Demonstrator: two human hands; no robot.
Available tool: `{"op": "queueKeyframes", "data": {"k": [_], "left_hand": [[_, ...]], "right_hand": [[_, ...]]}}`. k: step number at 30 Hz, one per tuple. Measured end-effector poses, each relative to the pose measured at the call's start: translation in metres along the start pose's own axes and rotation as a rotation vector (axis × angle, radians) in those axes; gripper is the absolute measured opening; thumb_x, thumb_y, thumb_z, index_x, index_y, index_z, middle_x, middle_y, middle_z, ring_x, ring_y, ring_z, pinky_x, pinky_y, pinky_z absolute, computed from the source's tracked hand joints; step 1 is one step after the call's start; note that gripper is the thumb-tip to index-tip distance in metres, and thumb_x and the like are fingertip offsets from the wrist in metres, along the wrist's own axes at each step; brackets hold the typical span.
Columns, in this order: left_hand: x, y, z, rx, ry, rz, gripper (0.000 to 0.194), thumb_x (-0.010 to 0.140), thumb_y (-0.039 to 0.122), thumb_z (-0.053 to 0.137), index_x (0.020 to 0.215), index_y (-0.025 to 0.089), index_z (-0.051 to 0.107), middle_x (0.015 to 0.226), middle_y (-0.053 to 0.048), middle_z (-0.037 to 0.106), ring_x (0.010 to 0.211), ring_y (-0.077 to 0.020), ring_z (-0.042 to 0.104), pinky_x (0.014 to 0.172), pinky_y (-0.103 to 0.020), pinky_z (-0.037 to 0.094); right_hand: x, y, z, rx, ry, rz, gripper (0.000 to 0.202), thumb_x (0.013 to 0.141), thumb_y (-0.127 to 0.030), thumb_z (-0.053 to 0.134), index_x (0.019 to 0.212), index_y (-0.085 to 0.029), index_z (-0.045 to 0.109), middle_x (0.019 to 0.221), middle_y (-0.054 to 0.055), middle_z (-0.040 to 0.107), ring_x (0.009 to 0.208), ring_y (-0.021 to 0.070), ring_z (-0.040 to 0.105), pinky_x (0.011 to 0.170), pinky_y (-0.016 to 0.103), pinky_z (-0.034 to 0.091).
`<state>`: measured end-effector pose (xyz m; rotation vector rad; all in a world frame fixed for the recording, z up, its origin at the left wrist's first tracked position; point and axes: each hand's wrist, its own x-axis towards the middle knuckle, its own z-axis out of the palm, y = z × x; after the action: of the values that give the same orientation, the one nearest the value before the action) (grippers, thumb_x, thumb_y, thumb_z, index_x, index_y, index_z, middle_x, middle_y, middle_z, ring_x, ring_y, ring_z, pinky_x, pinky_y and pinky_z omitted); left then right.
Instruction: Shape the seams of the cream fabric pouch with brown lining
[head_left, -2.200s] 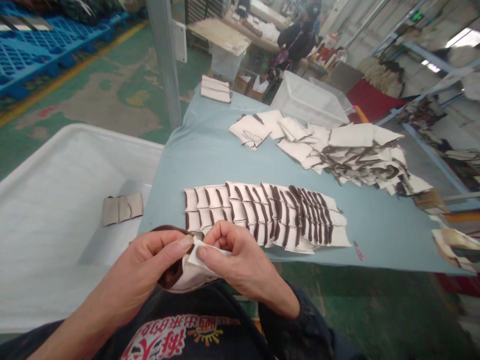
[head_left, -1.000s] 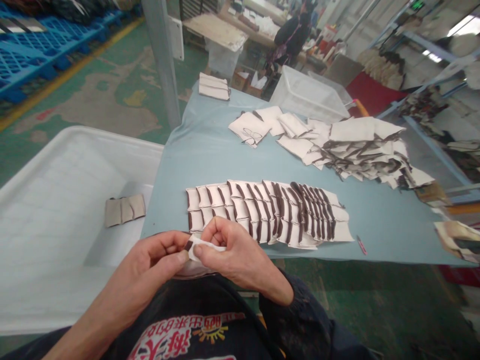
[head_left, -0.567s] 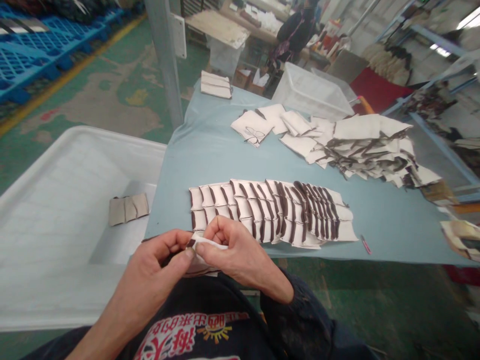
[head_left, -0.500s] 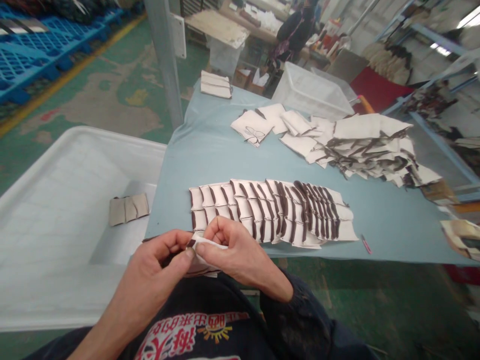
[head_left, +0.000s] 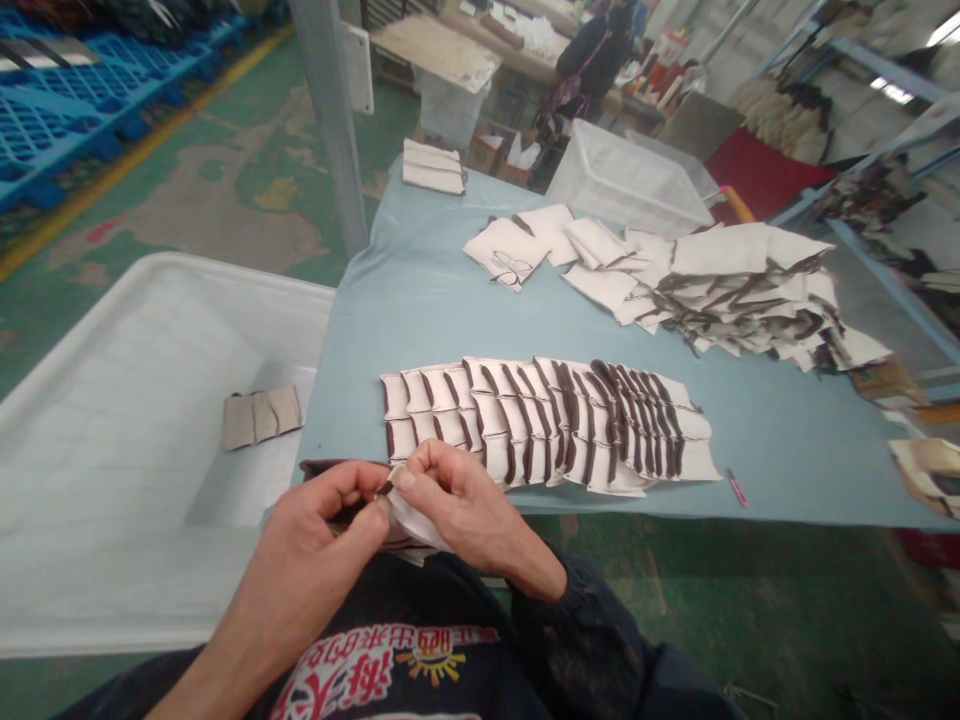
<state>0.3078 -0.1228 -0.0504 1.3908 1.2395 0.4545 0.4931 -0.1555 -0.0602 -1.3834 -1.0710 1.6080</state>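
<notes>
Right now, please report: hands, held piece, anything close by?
Left hand, right hand: both pinching pale piece. Partly covered by hands. Overlapping row of pieces just beyond, on table.

From the right hand, an overlapping row of fabric pieces obstructs 11 to nearly 3 o'clock; beyond it, a bare strip of tabletop leaves passage at 12, bounded by eyeglasses toward 12:30 and a heap at 2. A pink tool lies at 3. From the left hand, the tub offers open depth at 9 to 10; a post blocks far 12.
</notes>
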Motion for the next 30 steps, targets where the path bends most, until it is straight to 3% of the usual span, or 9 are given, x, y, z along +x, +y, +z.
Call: {"op": "queueKeyframes", "data": {"k": [5,12,16,20,23,26,28,30], "left_hand": [[0.0,0.001,0.0,0.062,0.055,0.035,0.028,0.08,0.044,0.059,0.083,0.021,0.075,0.071,0.0,0.078,0.066,-0.0198,0.069,0.063,-0.028,0.055],[0.005,0.033,-0.002,0.017,-0.077,0.179,0.018,0.077,0.036,0.056,0.067,0.023,0.063,0.058,0.005,0.058,0.054,-0.0127,0.05,0.049,-0.022,0.042],[0.012,0.039,-0.011,0.018,-0.16,0.239,0.019,0.079,0.034,0.059,0.071,0.021,0.07,0.063,0.004,0.065,0.057,-0.0123,0.054,0.051,-0.02,0.043],[0.02,0.038,-0.021,0.023,-0.205,0.257,0.022,0.083,0.034,0.061,0.078,0.022,0.079,0.07,0.002,0.074,0.061,-0.0137,0.062,0.055,-0.02,0.046],[0.023,0.048,-0.025,0.096,-0.254,0.275,0.023,0.083,0.034,0.061,0.079,0.022,0.081,0.07,0.0,0.074,0.06,-0.0151,0.062,0.055,-0.021,0.046],[0.022,0.063,-0.028,0.156,-0.273,0.323,0.024,0.085,0.035,0.063,0.079,0.023,0.082,0.07,-0.001,0.075,0.059,-0.0165,0.062,0.052,-0.023,0.046],[0.019,0.07,-0.029,0.187,-0.289,0.354,0.025,0.086,0.036,0.063,0.078,0.023,0.084,0.068,-0.001,0.075,0.057,-0.0167,0.062,0.05,-0.024,0.046],[0.015,0.072,-0.03,0.22,-0.307,0.39,0.026,0.086,0.035,0.062,0.077,0.024,0.084,0.065,0.001,0.073,0.055,-0.0153,0.06,0.05,-0.023,0.043]], "right_hand": [[-0.004,0.005,0.006,-0.193,0.036,-0.179,0.032,0.109,-0.046,0.057,0.084,-0.028,0.049,0.075,-0.001,0.053,0.07,0.0196,0.047,0.066,0.037,0.037],[-0.005,0.004,-0.006,-0.296,-0.049,-0.427,0.03,0.112,-0.035,0.045,0.084,-0.03,0.038,0.071,-0.003,0.042,0.063,0.0195,0.041,0.064,0.038,0.034],[-0.002,-0.006,-0.015,-0.451,-0.032,-0.462,0.033,0.113,-0.039,0.045,0.083,-0.03,0.036,0.067,-0.007,0.035,0.058,0.0158,0.035,0.061,0.035,0.028],[-0.004,-0.023,-0.029,-0.518,0.102,-0.428,0.033,0.115,-0.037,0.045,0.083,-0.028,0.048,0.069,-0.004,0.05,0.062,0.0161,0.047,0.066,0.033,0.036],[-0.01,-0.041,-0.039,-0.453,0.225,-0.514,0.025,0.115,-0.038,0.049,0.099,-0.026,0.064,0.093,0.004,0.074,0.089,0.0217,0.07,0.086,0.036,0.051],[-0.012,-0.059,-0.044,-0.511,0.115,-0.676,0.021,0.113,-0.044,0.061,0.117,-0.025,0.071,0.121,0.01,0.08,0.121,0.0282,0.073,0.117,0.048,0.049],[-0.009,-0.067,-0.045,-0.598,0.026,-0.76,0.028,0.108,-0.053,0.071,0.107,-0.025,0.072,0.105,0.007,0.079,0.106,0.0267,0.073,0.118,0.05,0.046],[-0.005,-0.07,-0.047,-0.675,-0.054,-0.771,0.041,0.102,-0.061,0.077,0.086,-0.025,0.065,0.078,-0.001,0.065,0.079,0.0201,0.062,0.099,0.044,0.048]]}}
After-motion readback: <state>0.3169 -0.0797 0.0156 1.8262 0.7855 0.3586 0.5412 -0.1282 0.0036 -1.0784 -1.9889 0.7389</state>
